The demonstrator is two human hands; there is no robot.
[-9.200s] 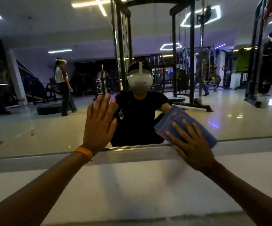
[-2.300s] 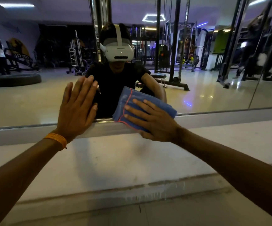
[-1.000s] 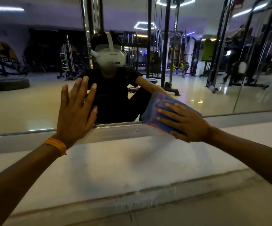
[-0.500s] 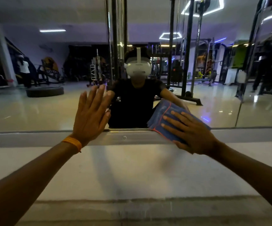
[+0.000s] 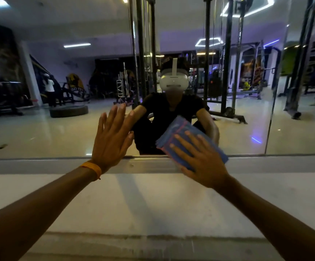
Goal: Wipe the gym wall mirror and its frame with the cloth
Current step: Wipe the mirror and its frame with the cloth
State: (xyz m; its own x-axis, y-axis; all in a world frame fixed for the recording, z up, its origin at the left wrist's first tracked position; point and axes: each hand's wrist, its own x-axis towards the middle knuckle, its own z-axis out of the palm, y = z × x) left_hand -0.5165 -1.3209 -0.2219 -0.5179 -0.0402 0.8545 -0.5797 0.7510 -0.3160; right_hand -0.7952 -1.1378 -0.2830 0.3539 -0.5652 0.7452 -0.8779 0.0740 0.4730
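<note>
The left hand [image 5: 113, 140] lies flat against the mirror [image 5: 39, 125]. Its fingers [image 5: 115, 119] are straight, slightly fanned and pointing up the glass, with the thumb set out to the right. The heel of the palm sits just above the silver frame [image 5: 145, 163] that runs along the mirror's lower edge. An orange wristband [image 5: 92, 168] circles the wrist below those fingers.

The right hand [image 5: 202, 162] presses the cloth [image 5: 179, 127] against the glass. Its fingers [image 5: 183, 142] are spread wide and straight over the fabric, not curled round it. The cloth is blue with a reddish stitched border and is folded into a thick pad. It lies under and beyond the right fingertips, tilted up to the left. Its lower part crosses the frame and its upper part covers the bottom of the glass. It is well to the right of the left fingers and apart from them.

Below both hands, toward the wrists, a pale wall [image 5: 153, 200] runs down to a rougher ledge.

Between the two sets of fingers the glass reflects the person crouching in a black top with a white headset [image 5: 173, 82]. Past the left fingers it reflects a dark tyre [image 5: 69, 111] on a glossy floor. Above the right fingers it shows black machine uprights [image 5: 227, 63].
</note>
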